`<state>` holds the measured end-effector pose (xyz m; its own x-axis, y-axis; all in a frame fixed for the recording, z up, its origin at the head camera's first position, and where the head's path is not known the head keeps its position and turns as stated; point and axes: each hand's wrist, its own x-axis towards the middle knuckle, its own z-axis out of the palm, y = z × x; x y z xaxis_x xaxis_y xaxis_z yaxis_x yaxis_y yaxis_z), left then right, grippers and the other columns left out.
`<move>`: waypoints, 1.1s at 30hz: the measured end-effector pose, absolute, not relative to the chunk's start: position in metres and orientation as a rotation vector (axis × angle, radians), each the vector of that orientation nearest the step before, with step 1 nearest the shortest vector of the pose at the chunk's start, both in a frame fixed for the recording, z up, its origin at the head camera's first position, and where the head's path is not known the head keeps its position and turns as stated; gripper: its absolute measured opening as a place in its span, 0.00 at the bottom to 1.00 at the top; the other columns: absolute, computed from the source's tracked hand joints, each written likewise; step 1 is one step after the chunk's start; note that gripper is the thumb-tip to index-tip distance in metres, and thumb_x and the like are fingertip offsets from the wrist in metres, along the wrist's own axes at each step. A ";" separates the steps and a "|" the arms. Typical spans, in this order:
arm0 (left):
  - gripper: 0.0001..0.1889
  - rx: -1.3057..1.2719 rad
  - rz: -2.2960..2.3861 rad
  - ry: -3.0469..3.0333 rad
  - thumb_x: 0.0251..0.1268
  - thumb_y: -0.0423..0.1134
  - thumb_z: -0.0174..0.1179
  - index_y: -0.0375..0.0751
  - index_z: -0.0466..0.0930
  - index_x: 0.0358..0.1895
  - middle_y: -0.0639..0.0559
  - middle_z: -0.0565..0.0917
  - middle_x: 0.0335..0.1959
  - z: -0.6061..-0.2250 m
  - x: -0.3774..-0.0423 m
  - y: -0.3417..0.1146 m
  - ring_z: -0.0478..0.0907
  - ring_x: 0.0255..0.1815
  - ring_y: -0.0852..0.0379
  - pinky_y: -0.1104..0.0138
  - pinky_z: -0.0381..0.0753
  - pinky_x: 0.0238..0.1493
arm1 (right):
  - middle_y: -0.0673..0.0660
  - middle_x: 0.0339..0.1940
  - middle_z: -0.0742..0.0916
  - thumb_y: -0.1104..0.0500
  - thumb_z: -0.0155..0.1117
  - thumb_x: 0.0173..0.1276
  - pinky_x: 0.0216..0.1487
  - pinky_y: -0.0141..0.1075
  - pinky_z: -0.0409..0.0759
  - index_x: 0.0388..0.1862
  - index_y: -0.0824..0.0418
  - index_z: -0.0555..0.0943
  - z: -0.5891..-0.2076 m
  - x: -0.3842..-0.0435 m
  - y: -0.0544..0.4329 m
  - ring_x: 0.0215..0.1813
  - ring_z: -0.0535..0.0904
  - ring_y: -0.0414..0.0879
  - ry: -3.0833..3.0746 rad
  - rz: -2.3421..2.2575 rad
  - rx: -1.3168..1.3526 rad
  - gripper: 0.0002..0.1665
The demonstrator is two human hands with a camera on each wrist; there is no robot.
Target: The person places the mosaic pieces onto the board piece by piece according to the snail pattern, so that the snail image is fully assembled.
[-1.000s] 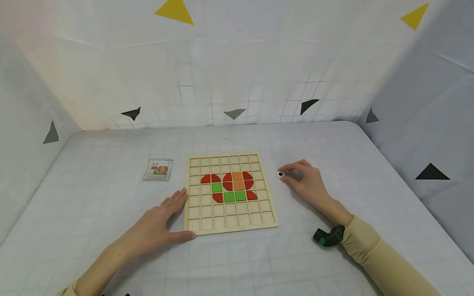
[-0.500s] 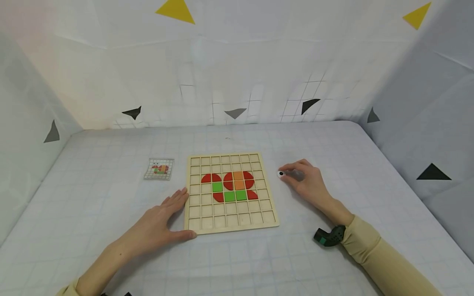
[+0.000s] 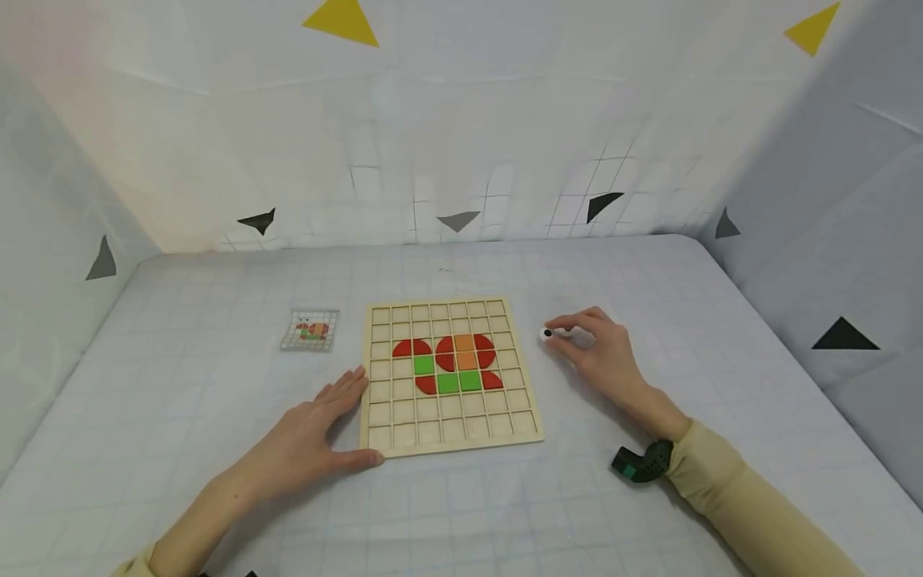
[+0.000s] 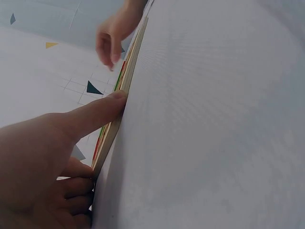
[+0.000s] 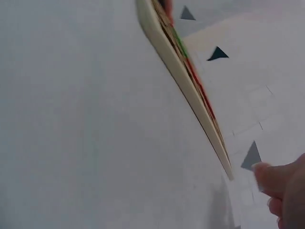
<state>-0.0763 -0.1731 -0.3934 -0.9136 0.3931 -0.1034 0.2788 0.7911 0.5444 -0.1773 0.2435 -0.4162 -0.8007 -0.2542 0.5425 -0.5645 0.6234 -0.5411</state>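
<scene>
A square wooden grid board (image 3: 447,410) lies flat, with red, orange and green pieces set in its middle cells. My left hand (image 3: 303,437) rests against the board's left side, fingers straight along the edge and thumb at the front-left corner. In the left wrist view the thumb (image 4: 102,110) presses the board's side. To the right of the board, my right hand (image 3: 606,353) pinches a small white disc with a black dot (image 3: 546,335), like an eye, between thumb and fingers. The right wrist view shows only that thumb and some fingertips (image 5: 279,183); the disc is hidden there.
A small picture card (image 3: 310,330) with a grid and a similar coloured figure lies left of the board. The table (image 3: 461,521) is covered with a pale gridded cloth. White sheets with triangles hang behind and at both sides.
The right hand's fingers have shifted slightly, and the eye disc has risen a little in view. The left hand and the board stay where they were.
</scene>
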 end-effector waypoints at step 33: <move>0.56 0.503 0.776 2.765 0.51 0.72 0.66 0.42 0.58 0.78 0.49 0.57 0.80 -0.392 -0.075 -0.173 0.56 0.79 0.39 0.38 0.63 0.71 | 0.54 0.36 0.88 0.58 0.74 0.64 0.42 0.39 0.78 0.42 0.60 0.88 -0.394 -0.213 0.075 0.43 0.78 0.50 -2.669 1.106 0.766 0.09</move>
<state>-0.0750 -0.1729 -0.3917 -0.9157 0.3830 -0.1220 0.2635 0.8013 0.5371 -0.2126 0.0747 -0.3943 -0.8578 -0.3988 0.3242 -0.5112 0.5970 -0.6183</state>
